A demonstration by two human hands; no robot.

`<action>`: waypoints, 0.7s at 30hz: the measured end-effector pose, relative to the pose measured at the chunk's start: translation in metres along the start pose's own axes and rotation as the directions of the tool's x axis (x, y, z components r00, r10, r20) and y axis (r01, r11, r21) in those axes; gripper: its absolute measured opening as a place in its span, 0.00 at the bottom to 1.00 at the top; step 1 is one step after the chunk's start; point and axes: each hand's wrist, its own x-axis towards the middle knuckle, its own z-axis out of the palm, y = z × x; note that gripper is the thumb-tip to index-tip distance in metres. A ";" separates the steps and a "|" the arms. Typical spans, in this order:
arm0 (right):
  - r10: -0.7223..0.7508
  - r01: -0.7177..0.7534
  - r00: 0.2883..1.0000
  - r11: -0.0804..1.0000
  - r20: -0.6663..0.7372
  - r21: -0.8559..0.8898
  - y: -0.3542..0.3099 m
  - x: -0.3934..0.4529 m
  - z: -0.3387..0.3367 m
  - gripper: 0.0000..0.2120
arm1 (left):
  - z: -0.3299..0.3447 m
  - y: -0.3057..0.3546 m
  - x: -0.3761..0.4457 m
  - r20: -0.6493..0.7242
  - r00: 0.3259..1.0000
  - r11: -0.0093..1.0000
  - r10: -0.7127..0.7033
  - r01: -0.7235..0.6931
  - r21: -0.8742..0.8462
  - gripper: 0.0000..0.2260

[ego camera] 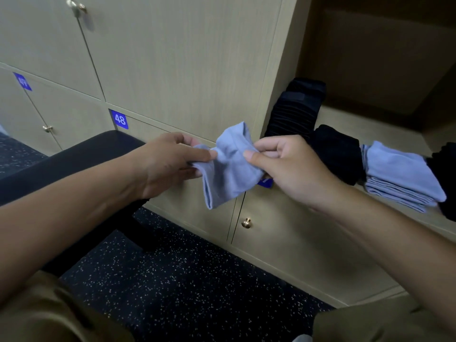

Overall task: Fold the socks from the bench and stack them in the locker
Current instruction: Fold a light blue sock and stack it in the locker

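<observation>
A light blue sock (pixel 229 166) hangs in the air between my two hands, bunched and partly folded, in front of the closed locker doors. My left hand (pixel 170 164) pinches its left edge with thumb and fingers. My right hand (pixel 283 164) pinches its right side, fingers curled. To the right, the open locker (pixel 385 134) holds a stack of folded light blue socks (pixel 399 176) and folded black socks (pixel 338 154), with more black socks (pixel 298 107) stacked behind them. The black bench (pixel 81 164) lies at the left, under my left forearm.
Closed wooden locker doors with brass knobs (pixel 246 222) and blue number tags such as 48 (pixel 120 119) fill the wall. More black fabric (pixel 446 178) shows at the right edge of the locker shelf. Dark speckled floor (pixel 185 280) lies below.
</observation>
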 end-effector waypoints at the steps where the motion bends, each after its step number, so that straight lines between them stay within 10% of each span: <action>1: 0.000 0.000 1.000 1.000 0.012 -0.006 -0.001 -0.002 0.005 0.18 | 0.002 0.000 0.000 -0.003 1.000 1.000 -0.003 0.003 -0.023 0.12; 21: 0.156 -0.186 0.977 0.957 0.147 0.222 0.002 -0.004 0.020 0.05 | 0.007 0.011 -0.009 0.080 0.996 0.970 -0.031 0.049 -0.238 0.25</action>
